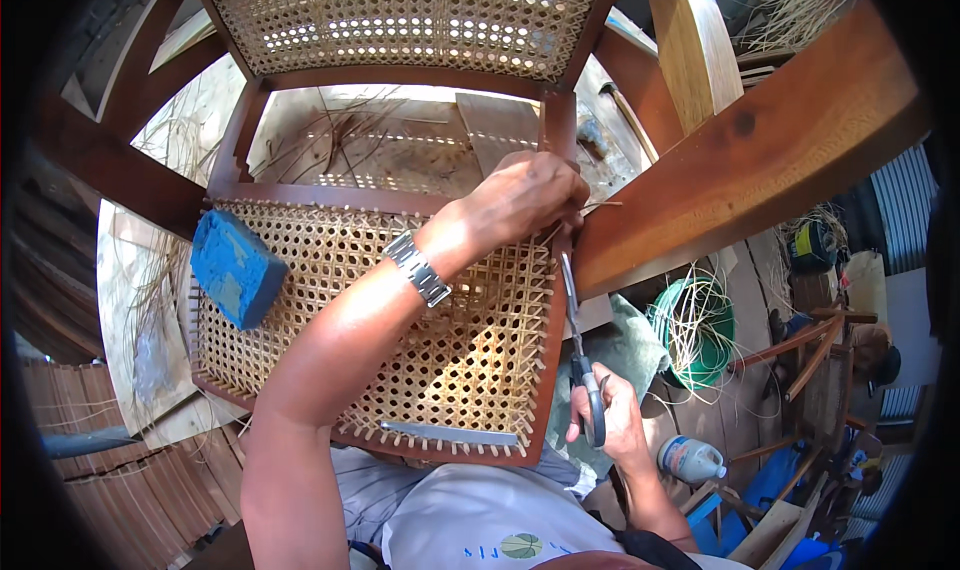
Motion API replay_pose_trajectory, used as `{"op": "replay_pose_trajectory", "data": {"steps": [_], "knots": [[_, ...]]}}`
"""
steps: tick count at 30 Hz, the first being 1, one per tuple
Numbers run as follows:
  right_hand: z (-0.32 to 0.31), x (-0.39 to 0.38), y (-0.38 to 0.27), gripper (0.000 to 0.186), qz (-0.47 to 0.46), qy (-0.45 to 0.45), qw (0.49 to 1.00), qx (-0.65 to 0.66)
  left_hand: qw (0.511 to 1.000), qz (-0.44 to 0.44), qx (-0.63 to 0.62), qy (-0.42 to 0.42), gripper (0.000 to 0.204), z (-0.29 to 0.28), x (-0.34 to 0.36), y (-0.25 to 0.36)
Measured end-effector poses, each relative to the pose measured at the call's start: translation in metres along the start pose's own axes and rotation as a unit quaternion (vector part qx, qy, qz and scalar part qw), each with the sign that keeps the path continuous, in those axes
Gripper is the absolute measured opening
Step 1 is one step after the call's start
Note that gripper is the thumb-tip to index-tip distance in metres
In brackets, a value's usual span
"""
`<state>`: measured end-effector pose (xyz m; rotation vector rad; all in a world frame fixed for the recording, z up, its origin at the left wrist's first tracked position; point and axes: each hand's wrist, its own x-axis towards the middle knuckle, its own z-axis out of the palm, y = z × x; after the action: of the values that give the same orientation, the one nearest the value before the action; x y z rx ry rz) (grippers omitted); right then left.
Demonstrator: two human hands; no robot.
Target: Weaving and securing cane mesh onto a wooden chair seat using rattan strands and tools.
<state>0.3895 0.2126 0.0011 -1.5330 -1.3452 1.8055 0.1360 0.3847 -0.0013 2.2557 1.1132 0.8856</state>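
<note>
Cane chair seat (430,360): woven panel on a dark wooden frame, under the left forearm; its back right corner lies at the left hand.
Left hand (525,198): narrow, fingers curled together, apparently pinching a cane strand (606,204); fingertips partly hidden.
Right hand (618,425): wrapped round the handles of scissors (590,402), blades pointing up toward the left hand.
Risk, fingers: blade tips stand just below the left fingers; a slip of the right hand could nick them.
Risk, weave: a misjudged cut might sever a wanted strand or leave it too short; the left hand blocks part of the view.
Risk, loose goods: a knock from the left forearm could shift the blue block (238,270), left of it on the seat, or the metal strip (450,434), left of the right hand near the front edge.
Green basin (655,320): beyond the right hand, to its right; holds tangled cane strands.
Plastic bottle (692,459): right of the right hand; contents cannot be told.
</note>
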Motion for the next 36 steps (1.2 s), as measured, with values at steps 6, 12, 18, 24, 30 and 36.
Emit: {"op": "replay_pose_trajectory", "data": {"steps": [6, 12, 18, 24, 30, 36], "knots": [[0.004, 0.016, -0.010, 0.025, 0.020, 0.023, 0.999, -0.035, 0.999, -0.017, -0.004, -0.031, 0.015, -0.003, 0.003, -0.001], [0.007, 0.027, -0.026, 0.021, 0.028, 0.034, 0.998, -0.045, 1.000, -0.001, -0.014, -0.002, 0.017, -0.001, 0.001, -0.004], [-0.002, 0.033, -0.022, 0.030, -0.014, 0.020, 0.996, -0.089, 1.000, 0.009, -0.021, 0.006, 0.018, 0.001, 0.000, -0.007], [-0.009, 0.036, -0.020, 0.033, -0.010, 0.023, 0.993, -0.118, 0.999, 0.017, -0.020, 0.023, 0.018, 0.006, 0.001, -0.009], [-0.012, 0.040, -0.026, 0.036, -0.005, 0.019, 0.992, -0.122, 1.000, -0.001, 0.024, 0.008, 0.016, -0.001, 0.003, -0.001], [-0.011, 0.038, -0.025, 0.039, -0.014, 0.040, 0.987, -0.154, 0.996, -0.027, 0.075, -0.031, 0.013, -0.004, 0.006, 0.008]]}}
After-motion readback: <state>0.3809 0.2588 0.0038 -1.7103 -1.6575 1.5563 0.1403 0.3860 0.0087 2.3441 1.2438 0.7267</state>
